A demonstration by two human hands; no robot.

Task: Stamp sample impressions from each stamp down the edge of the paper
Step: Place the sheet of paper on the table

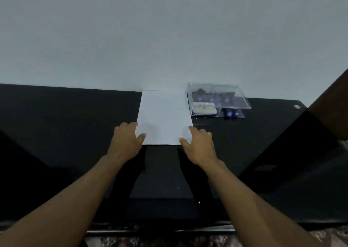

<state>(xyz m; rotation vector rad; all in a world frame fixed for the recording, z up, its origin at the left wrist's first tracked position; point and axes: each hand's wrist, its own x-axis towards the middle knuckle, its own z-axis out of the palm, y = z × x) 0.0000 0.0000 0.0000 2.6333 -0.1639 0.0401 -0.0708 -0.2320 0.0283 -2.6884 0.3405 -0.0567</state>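
Note:
A blank white sheet of paper (164,114) lies flat on the black table (66,114), its far edge against the wall. My left hand (125,141) rests at the sheet's near left corner, thumb on the paper. At the near right corner my right hand (197,143) touches the sheet with thumb and fingertips. Both hands have spread fingers and hold nothing. Right of the paper stands a clear plastic box (218,99) with a lid; inside it are dark stamps with blue ends (232,113) and a pale ink pad (204,109).
A pale wall (169,39) rises directly behind the table. A dark brown piece of furniture (331,105) stands at the right edge. A small white round mark (297,106) sits at the table's far right corner. Patterned floor shows below the table's front edge.

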